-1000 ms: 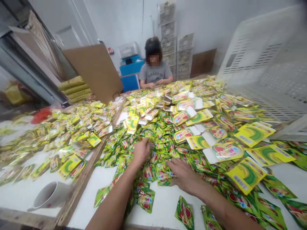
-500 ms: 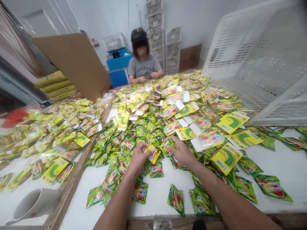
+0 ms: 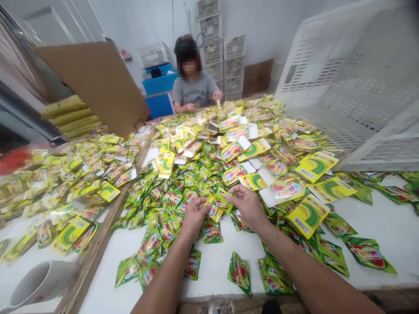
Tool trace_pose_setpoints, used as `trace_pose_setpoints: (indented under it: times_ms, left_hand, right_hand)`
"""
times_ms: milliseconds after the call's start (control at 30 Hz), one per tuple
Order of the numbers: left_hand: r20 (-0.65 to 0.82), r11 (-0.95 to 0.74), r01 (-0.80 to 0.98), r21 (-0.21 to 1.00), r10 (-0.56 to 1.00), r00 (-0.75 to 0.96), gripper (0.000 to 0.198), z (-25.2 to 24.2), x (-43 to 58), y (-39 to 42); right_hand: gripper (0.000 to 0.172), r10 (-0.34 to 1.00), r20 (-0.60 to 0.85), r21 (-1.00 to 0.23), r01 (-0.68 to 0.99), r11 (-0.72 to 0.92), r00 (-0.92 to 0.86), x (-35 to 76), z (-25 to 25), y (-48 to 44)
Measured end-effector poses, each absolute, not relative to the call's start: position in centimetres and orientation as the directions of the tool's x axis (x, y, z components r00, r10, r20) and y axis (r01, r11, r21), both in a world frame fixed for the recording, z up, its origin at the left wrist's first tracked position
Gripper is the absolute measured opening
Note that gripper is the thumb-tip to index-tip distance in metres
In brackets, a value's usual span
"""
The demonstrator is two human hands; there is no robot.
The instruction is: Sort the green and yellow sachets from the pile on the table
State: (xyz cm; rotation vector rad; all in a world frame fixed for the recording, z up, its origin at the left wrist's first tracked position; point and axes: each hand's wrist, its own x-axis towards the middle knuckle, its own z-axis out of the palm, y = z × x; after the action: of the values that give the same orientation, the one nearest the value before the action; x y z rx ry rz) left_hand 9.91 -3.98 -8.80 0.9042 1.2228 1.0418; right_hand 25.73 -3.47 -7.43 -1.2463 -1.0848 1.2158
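Observation:
My left hand (image 3: 194,216) is closed on a small yellow box (image 3: 215,213), holding it low over the white tabletop. Pinched in the fingers of my right hand (image 3: 248,208) is a green candy packet (image 3: 223,201) at the upper edge of that box. Whether the packet is partly inside, I cannot tell. Beyond my hands lies a heap of green packets (image 3: 170,197). Flat yellow boxes (image 3: 288,190), several with white flaps showing, are strewn over the heap to the right. A single green packet (image 3: 240,272) rests nearer the front edge.
A wooden strip (image 3: 108,231) divides the table; yellow boxes (image 3: 94,187) are piled to its left. There a white mug (image 3: 49,281) lies tipped. A large white crate (image 3: 363,150) stands at right. Across the table, a person (image 3: 194,91) handles small items; a cardboard sheet (image 3: 94,83) leans left.
My right hand has taken hold of a green packet and brought it against the yellow box in my left hand. The person opposite has raised one hand.

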Motion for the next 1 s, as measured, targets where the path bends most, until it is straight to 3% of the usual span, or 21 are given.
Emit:
trace_pose_setpoints:
  times_ms: [67,167,367,500,600,633,700,767,867,1000]
  left_hand:
    - [-0.292,0.297,-0.193,0.935,0.955,0.054,0.04,-8.6,10.3,-4.1]
    - [-0.269,0.278,-0.266,0.923,0.961,0.07,0.038,-8.2,10.6,-4.2]
    - [-0.196,0.19,-0.197,0.962,0.981,-0.006,0.037,-7.4,11.1,-4.5]
    - [-0.19,0.199,-0.069,0.978,0.975,0.12,0.035,-6.5,10.4,-3.9]
    - [-0.256,0.234,0.114,0.966,0.934,0.251,0.037,-4.7,7.9,-1.7]
    - [-0.248,0.209,0.196,0.958,0.949,0.197,0.04,-3.9,6.7,-0.4]
    - [-0.102,0.132,0.415,0.9,0.99,-0.094,0.045,-2.6,4.3,2.6]
    - [0.101,0.157,0.662,0.733,0.937,-0.334,0.053,-1.8,2.4,5.9]
    - [0.153,0.24,0.8,0.55,0.912,-0.379,0.077,-1.8,0.8,9.6]
    - [0.088,0.266,0.785,0.559,0.923,-0.376,0.085,-2.4,0.3,10.7]
  right_hand:
    - [0.034,0.992,-0.047,-0.996,-0.085,-0.037,0.116,25.4,-7.7,-3.4]
    - [0.036,0.984,0.009,-1.0,0.002,0.008,0.175,24.9,-8.3,-3.5]
    - [0.031,0.986,0.069,-0.972,0.233,0.032,0.151,24.7,-8.3,-4.1]
    - [0.036,0.999,0.024,-0.986,0.166,0.028,-0.026,25.0,-7.5,-4.2]
    - [0.028,0.996,0.006,-0.99,0.141,0.018,-0.085,25.4,-6.9,-4.1]
    - [0.027,0.998,0.011,-0.986,0.164,0.022,-0.067,25.6,-6.8,-4.1]
    - [0.027,0.999,0.04,-0.965,0.26,0.041,-0.011,25.8,-6.7,-4.1]
    - [0.028,0.996,0.08,-0.931,0.36,0.064,0.03,25.8,-6.8,-4.1]
    - [0.029,0.993,0.112,-0.904,0.418,0.09,0.029,25.7,-7.2,-4.2]
    - [0.029,0.996,0.088,-0.91,0.407,0.075,0.013,26.2,-7.9,-4.0]
